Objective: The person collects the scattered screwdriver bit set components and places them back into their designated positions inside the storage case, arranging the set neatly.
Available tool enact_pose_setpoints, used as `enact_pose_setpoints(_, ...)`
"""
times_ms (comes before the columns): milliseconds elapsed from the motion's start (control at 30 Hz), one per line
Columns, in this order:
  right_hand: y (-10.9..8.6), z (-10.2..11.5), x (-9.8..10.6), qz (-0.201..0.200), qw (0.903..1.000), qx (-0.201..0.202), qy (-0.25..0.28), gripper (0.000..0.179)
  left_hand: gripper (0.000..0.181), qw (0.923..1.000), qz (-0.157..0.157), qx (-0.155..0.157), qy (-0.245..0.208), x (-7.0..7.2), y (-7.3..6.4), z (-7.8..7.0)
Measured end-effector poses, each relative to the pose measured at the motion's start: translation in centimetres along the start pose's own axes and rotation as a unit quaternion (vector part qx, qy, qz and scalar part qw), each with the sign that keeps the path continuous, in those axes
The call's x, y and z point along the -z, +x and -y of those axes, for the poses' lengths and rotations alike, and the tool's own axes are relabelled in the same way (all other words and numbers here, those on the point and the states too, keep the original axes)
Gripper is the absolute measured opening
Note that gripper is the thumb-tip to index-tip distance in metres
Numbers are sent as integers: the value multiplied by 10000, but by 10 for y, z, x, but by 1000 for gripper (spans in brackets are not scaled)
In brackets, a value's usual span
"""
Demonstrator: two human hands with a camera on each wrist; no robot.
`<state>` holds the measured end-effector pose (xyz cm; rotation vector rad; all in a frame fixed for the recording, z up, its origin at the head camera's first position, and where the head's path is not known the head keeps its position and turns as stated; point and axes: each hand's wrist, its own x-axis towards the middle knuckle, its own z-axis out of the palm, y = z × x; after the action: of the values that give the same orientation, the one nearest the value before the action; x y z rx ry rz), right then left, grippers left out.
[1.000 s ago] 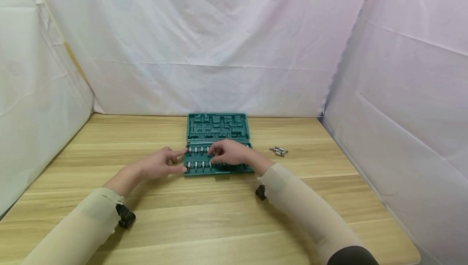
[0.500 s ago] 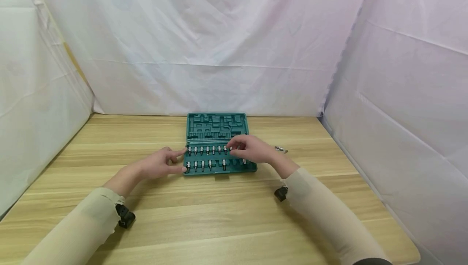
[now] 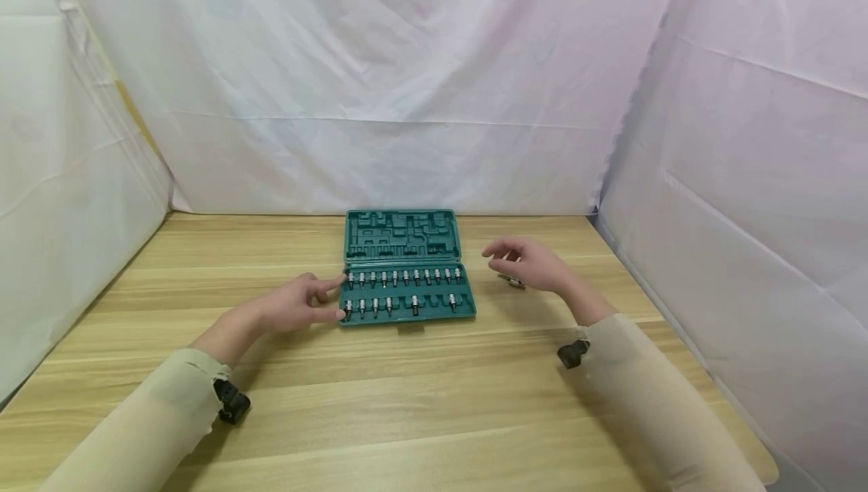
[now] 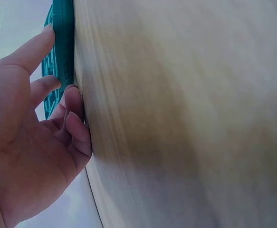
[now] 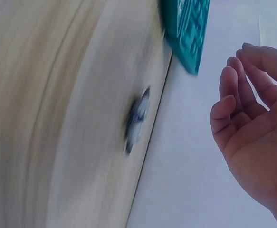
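Note:
A green plastic case (image 3: pixel 401 236) lies unfolded on the wooden table, its lid toward the back curtain. Silver socket bits (image 3: pixel 417 277) fill a back row in the base; the front row has bits with bare slots among them. My left hand (image 3: pixel 291 305) touches the case's left side with thumb and index finger spread; its other fingers curl in the left wrist view. To the right of the case, my right hand (image 3: pixel 532 264) hovers with nothing between its loosely bent fingers. Under it lie loose socket bits (image 5: pixel 137 121), partly hidden by the hand in the head view.
The wooden table (image 3: pixel 407 409) meets a white curtain (image 3: pixel 393 100) behind the case. More white sheeting (image 3: pixel 746 175) stands at the right, and another sheet (image 3: pixel 68 160) at the left.
My right hand has moved right, from over the case to above the loose bits, uncovering both rows. The left hand has stayed at the case's left side.

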<state>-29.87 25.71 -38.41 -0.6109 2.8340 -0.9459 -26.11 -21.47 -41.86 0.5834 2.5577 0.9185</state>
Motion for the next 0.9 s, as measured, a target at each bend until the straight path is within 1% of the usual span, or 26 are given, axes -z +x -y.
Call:
enact_pose_setpoints(100, -4, -16, 7, -131, 9999, -58, 14, 32, 85, 10000, -11, 47, -24, 0, 0, 0)
enact_pose_setpoints(233, -10, -35, 13, -199, 9996, -156, 107, 32, 85, 10000, -7, 23, 1, 0, -1, 0)
enact_pose_setpoints(367, -15, -50, 18, -127, 9994, -260, 164, 28, 85, 10000, -9, 27, 6, 0, -2, 0)
enact_pose_setpoints(433, -17, -56, 21, -46, 9997, -217, 125, 25, 85, 10000, -12, 45, -29, 0, -1, -1)
enact_pose_setpoints(500, -18, -61, 23, 70, 9998, -194, 46, 22, 85, 10000, -11, 37, -48, 0, -1, -1)
enact_pose_setpoints(567, -19, -65, 24, 196, 9994, -252, -89, 21, 86, 10000, -6, 36, -51, 0, -1, 0)
enact_pose_setpoints(700, -23, -70, 26, 460, 9973, -505, -268, 23, 85, 10000, -4, 46, -52, -1, 0, 0)
enact_pose_setpoints(800, -23, -72, 26, 530, 9963, -620, -289, 24, 85, 10000, -8, 46, -67, -1, 0, 0)
enact_pose_setpoints(900, -22, -74, 27, 542, 9962, -615, -308, 23, 85, 10000, -16, 47, -54, 0, 0, 0)
